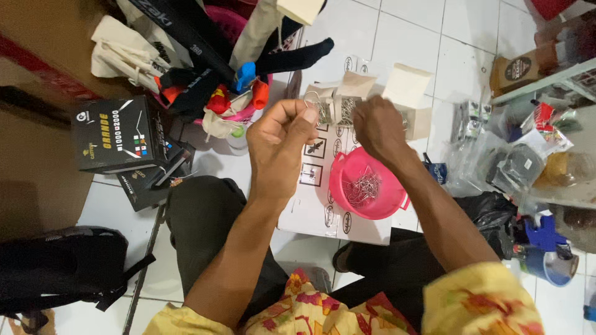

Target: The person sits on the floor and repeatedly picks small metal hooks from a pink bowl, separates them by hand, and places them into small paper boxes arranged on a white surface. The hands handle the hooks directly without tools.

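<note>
A bundle of metal clips (335, 110) is pinched between the left hand (282, 139) and right hand (379, 127), held above the white box (323, 217), whose right edge carries the pink bowl (347, 198) that catches loose clips.

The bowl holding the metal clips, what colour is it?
Pink bowl, best seen in the head view.

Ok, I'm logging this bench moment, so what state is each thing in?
left hand: fingers pinched shut on a wire ring
right hand: closed, back toward the camera, over the small box
small box: flaps open, metal clips inside
pink bowl: upright, holding wire clips
white carton: lying flat under the bowl
</note>
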